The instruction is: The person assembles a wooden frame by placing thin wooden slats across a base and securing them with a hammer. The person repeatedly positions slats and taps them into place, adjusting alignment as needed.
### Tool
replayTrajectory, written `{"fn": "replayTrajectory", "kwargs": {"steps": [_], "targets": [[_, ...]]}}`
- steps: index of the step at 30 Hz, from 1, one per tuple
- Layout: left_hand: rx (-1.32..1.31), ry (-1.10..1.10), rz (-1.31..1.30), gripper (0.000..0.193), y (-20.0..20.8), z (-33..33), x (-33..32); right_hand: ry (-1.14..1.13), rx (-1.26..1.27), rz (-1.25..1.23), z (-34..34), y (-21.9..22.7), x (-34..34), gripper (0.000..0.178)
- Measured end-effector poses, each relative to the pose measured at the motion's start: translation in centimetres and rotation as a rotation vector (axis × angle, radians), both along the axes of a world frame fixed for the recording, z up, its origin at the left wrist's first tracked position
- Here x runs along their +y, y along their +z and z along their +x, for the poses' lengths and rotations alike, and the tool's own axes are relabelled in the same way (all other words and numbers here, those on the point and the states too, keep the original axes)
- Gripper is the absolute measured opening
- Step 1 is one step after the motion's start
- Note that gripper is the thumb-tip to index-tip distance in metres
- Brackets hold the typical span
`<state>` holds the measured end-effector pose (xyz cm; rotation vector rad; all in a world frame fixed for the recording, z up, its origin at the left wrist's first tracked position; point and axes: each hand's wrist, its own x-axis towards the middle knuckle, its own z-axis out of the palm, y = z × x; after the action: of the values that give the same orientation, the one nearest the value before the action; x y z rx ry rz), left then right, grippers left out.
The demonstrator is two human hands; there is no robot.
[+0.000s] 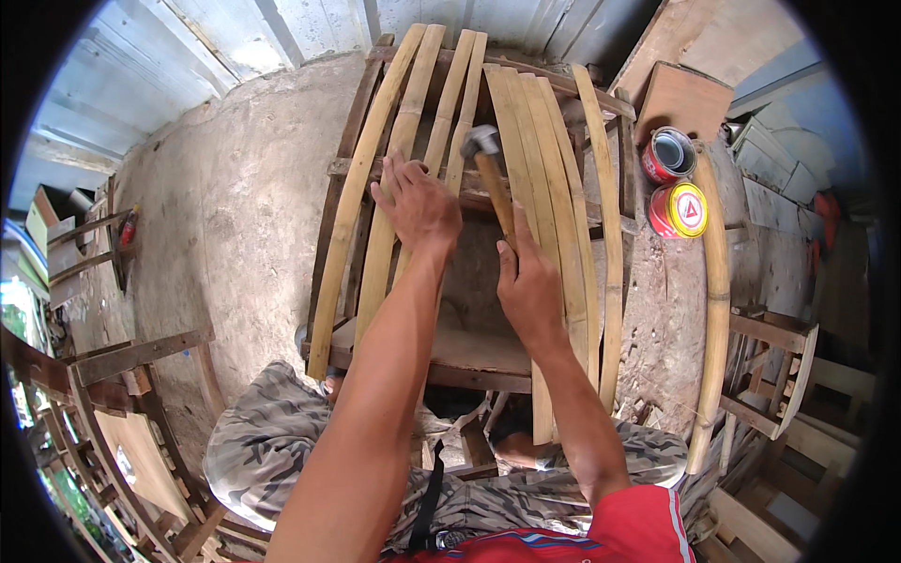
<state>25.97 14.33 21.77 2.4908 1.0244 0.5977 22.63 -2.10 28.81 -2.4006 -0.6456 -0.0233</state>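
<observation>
My right hand [531, 293] is wrapped round the wooden handle of a hammer [495, 186], whose metal head is raised over the gap between bamboo slats. To its left, my left hand [419, 205] rests on a bamboo slat [407, 127] with the outer fingers fanned and the inner ones curled in. Whatever those inner fingers pinch, if anything, is hidden. Several long, pale slats lie lengthwise across a dark wooden frame [474, 378], among them a separate one [601, 188] at the right.
Two red paint cans, one open [662, 161] and one with a yellow-rimmed lid [678, 210], stand right of the frame. A bamboo pole [717, 300] lies beyond them. Wooden frames stand at left [141, 357] and right [770, 333]. Corrugated metal sheeting [253, 42] closes the far side.
</observation>
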Motion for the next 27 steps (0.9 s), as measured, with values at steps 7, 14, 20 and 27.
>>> {"fn": "replayTrajectory", "kwargs": {"steps": [7,14,20,27], "targets": [[-0.003,-0.002,0.024,0.025,-0.1,-0.1,-0.5,-0.025,0.183,-0.125,0.2,0.2,-0.6,0.056],[-0.007,-0.016,-0.007,0.029,0.2,0.8,-0.4,-0.091,0.109,0.083,-1.5,2.4,-1.5,0.053],[0.168,-0.326,0.106,0.049,0.9,-1.5,-0.2,-0.075,0.224,-0.084,-6.0,7.9,-11.9,0.053],[0.174,-0.444,0.215,0.071,-0.2,-5.1,-2.6,-0.261,0.336,-0.033,-9.5,6.1,-22.4,0.053]]}}
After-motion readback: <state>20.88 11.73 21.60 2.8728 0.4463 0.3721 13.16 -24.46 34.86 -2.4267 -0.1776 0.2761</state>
